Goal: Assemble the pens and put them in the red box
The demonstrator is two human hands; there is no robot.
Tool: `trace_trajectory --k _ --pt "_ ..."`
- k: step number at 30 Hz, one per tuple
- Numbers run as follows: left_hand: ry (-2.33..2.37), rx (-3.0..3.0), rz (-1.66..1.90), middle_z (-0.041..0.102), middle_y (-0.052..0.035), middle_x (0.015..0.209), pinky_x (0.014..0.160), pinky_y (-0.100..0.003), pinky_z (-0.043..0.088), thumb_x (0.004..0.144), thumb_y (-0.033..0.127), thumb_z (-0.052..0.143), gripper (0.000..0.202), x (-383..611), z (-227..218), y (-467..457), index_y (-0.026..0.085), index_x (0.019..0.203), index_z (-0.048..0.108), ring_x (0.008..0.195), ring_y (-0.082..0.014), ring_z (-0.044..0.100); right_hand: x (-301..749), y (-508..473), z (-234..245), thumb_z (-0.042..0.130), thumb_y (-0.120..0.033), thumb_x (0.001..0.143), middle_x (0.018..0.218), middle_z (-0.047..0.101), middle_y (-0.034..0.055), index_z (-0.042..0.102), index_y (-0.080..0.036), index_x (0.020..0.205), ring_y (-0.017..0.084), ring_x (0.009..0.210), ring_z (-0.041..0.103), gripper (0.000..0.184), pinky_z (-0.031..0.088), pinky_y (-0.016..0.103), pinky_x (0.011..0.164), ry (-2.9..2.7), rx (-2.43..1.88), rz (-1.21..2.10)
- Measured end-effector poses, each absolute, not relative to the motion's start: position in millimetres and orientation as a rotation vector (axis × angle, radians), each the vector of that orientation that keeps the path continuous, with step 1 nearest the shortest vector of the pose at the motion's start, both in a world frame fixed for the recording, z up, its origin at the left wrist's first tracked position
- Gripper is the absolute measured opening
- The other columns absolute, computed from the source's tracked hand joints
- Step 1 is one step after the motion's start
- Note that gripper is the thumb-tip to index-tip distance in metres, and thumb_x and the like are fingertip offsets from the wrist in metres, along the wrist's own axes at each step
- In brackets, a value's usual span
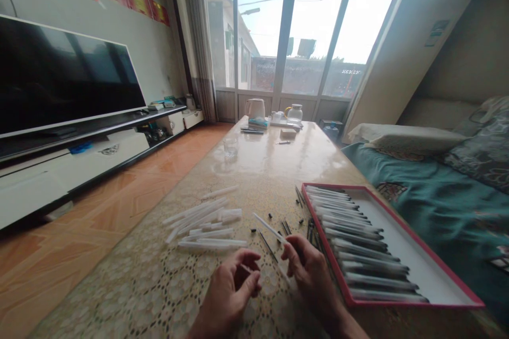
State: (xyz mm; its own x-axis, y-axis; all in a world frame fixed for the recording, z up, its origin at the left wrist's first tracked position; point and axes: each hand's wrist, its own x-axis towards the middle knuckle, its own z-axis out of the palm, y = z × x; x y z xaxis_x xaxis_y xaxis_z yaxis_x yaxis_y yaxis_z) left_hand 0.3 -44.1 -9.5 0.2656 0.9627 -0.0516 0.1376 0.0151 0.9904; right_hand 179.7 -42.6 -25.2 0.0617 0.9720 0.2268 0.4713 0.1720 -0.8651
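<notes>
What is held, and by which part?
The right hand pinches a clear pen tube at its near end; whether the curled left hand holds anything cannot be told.

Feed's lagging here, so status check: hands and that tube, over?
Right hand pinching clear tube. Left hand curled, contents hidden. Loose black rod on table beneath tube; red tray at right.
</notes>
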Motion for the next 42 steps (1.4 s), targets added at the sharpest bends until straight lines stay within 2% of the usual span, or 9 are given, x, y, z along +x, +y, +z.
trace_trajectory --k 6,9,17,25,29,32,34,37,42 --pt "1.022 2.153 0.375 0.069 -0.0064 0.088 0.063 -0.028 0.043 0.063 0.007 0.061 0.035 -8.8 18.5 -63.3 0.025 0.092 0.066 0.074 -0.0228 0.062 179.3 -44.1 -21.7 0.037 -0.045 0.091 0.069 0.059 0.0018 0.05 -0.017 0.085 0.012 0.048 0.053 0.031 0.041 0.022 0.046 -1.427 -1.425 0.76" --pt "1.094 2.328 0.465 0.066 -0.0058 0.092 0.071 -0.029 0.041 0.077 0.013 0.052 0.025 -19.4 23.1 -39.6 0.026 0.096 0.063 0.084 -0.0223 0.06 180.9 -43.3 -24.3 0.038 -0.045 0.091 0.069 0.058 0.0015 0.05 -0.017 0.087 0.012 0.047 0.053 0.03 0.041 0.022 0.046 -1.411 -1.418 0.76" --pt "1.45 2.408 0.635 0.061 -0.0093 0.084 0.078 -0.034 0.037 0.078 0.009 0.046 0.017 -28.0 -2.1 59.9 0.02 0.078 0.06 0.086 -0.0249 0.055 184.1 -40.7 -26.9 0.04 -0.046 0.09 0.07 0.058 0.0018 0.05 -0.017 0.086 0.011 0.047 0.053 0.031 0.042 0.022 0.045 -1.386 -1.394 0.798" --pt "1.48 2.152 0.846 0.058 -0.0063 0.078 0.081 -0.035 0.037 0.066 0.008 0.057 0.011 -17.9 -3.5 71.4 0.019 0.065 0.056 0.086 -0.0244 0.054 184.9 -39.3 -27.1 0.041 -0.046 0.089 0.068 0.057 0.0012 0.05 -0.017 0.084 0.012 0.047 0.053 0.03 0.041 0.022 0.044 -1.388 -1.402 0.775" --pt "1.448 1.917 0.985 0.055 -0.001 0.068 0.068 -0.031 0.043 0.073 0.02 0.057 0.002 -8.1 1.7 48.8 0.019 0.073 0.055 0.069 -0.018 0.055 185.6 -39.1 -26.1 0.041 -0.044 0.089 0.067 0.056 0.0004 0.05 -0.018 0.085 0.012 0.049 0.052 0.028 0.04 0.022 0.045 -1.403 -1.403 0.751" --pt "1.388 1.705 1.026 0.058 0.0002 0.063 0.053 -0.026 0.046 0.081 0.032 0.049 0.018 -0.8 -0.2 18.0 0.017 0.089 0.054 0.057 -0.0146 0.057 185.9 -41.3 -22.0 0.043 -0.039 0.088 0.067 0.054 0.0001 0.051 -0.018 0.084 0.014 0.055 0.052 0.023 0.039 0.023 0.049 -1.42 -1.431 0.652" --pt "1.235 1.313 1.064 0.064 -0.0024 0.07 0.056 -0.025 0.05 0.079 0.033 0.055 0.027 2.2 -3.7 -0.9 0.015 0.099 0.054 0.06 -0.0133 0.061 186.4 -44.3 -18.1 0.044 -0.034 0.086 0.068 0.053 0.0005 0.051 -0.018 0.083 0.015 0.06 0.052 0.017 0.038 0.023 0.053 -1.44 -1.445 0.574" --pt "1.063 0.794 1.126 0.068 -0.0043 0.074 0.067 -0.025 0.053 0.072 0.026 0.068 0.025 3.4 -10.7 -16.6 0.015 0.092 0.057 0.067 -0.0126 0.065 187.7 -49.6 -13.2 0.044 -0.026 0.083 0.065 0.048 -0.0017 0.049 -0.02 0.077 0.014 0.058 0.048 0.01 0.036 0.023 0.054 -1.499 -1.447 0.487" --pt "1.067 0.604 1.211 0.071 -0.0047 0.067 0.055 -0.018 0.054 0.069 0.02 0.073 0.02 0.7 -19.3 -15.3 0.015 0.079 0.055 0.058 -0.0111 0.065 189.5 -53.7 -14.3 0.042 -0.021 0.079 0.062 0.041 -0.0039 0.046 -0.021 0.074 0.013 0.054 0.041 0.006 0.033 0.024 0.051 -1.573 -1.434 0.391"
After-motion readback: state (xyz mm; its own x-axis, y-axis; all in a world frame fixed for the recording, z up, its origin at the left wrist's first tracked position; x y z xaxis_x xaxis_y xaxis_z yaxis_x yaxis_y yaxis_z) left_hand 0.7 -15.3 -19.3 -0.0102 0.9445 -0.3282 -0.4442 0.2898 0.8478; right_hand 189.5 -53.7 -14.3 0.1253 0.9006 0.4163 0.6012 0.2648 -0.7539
